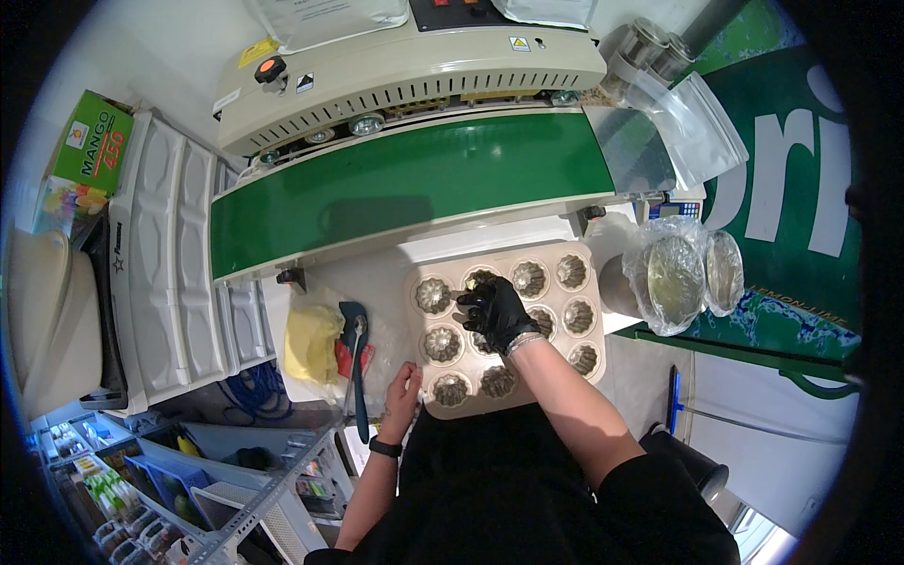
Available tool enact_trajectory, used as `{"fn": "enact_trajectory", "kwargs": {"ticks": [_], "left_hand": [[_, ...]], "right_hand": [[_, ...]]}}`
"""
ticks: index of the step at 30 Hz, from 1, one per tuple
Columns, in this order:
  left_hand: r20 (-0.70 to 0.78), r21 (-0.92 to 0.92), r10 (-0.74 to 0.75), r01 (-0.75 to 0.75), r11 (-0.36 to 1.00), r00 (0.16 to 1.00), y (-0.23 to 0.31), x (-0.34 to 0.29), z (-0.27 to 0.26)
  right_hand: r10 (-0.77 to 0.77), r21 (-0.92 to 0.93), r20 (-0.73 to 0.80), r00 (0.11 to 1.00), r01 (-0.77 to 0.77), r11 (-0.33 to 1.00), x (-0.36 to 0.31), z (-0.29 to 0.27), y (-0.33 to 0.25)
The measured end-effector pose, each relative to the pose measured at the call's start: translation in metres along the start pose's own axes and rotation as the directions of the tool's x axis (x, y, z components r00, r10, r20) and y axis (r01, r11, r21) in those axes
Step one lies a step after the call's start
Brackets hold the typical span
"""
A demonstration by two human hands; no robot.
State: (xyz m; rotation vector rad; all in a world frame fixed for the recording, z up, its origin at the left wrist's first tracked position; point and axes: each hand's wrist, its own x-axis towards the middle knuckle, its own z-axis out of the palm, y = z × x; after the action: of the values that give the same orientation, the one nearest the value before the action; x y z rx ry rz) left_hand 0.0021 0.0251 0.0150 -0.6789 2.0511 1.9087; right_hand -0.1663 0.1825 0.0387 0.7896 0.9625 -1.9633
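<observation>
A beige muffin tray with fluted metallic-looking cups lies before me, its near edge by my body. My right hand, in a black glove, reaches over the tray from the right. Its fingers are bunched in a far-row cup, with a small pale yellow bit of butter at the tips. The bare left hand is curled against the tray's left edge, its fingertips partly hidden. Left of the tray sits a block of butter on its wrapper. Beside it lie a dark spatula and a metal spoon.
Behind the tray stands a band sealing machine with a green conveyor belt. Plastic-wrapped containers stand right of the tray. White stacked bins are at the left, above a shelf of goods. A black bin stands low right.
</observation>
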Motion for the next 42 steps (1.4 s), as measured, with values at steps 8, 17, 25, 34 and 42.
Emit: {"fn": "enact_trajectory", "kwargs": {"ticks": [8,17,25,34,42], "left_hand": [[-0.014,-0.006,0.019,-0.019,1.0,1.0,-0.009,0.001,-0.001],[-0.032,0.016,0.032,-0.032,0.999,0.999,0.002,-0.002,0.002],[-0.063,-0.004,-0.001,0.0,1.0,0.998,0.001,-0.003,0.005],[-0.058,0.01,0.08,-0.08,0.997,0.995,0.006,-0.004,0.007],[-0.053,-0.013,0.094,-0.095,0.995,0.994,0.0,-0.003,0.009]], "right_hand": [[-0.111,0.256,-0.008,0.994,0.11,0.96,-0.029,0.011,-0.01],[0.0,-0.123,0.067,0.998,0.008,0.992,-0.017,-0.015,-0.012],[0.116,-0.339,-0.049,0.992,-0.126,0.932,-0.009,0.004,-0.016],[0.067,-0.27,0.094,0.993,-0.04,0.962,-0.037,0.011,-0.036],[-0.089,-0.028,-0.014,0.996,0.089,0.996,-0.113,-0.012,-0.07]]}}
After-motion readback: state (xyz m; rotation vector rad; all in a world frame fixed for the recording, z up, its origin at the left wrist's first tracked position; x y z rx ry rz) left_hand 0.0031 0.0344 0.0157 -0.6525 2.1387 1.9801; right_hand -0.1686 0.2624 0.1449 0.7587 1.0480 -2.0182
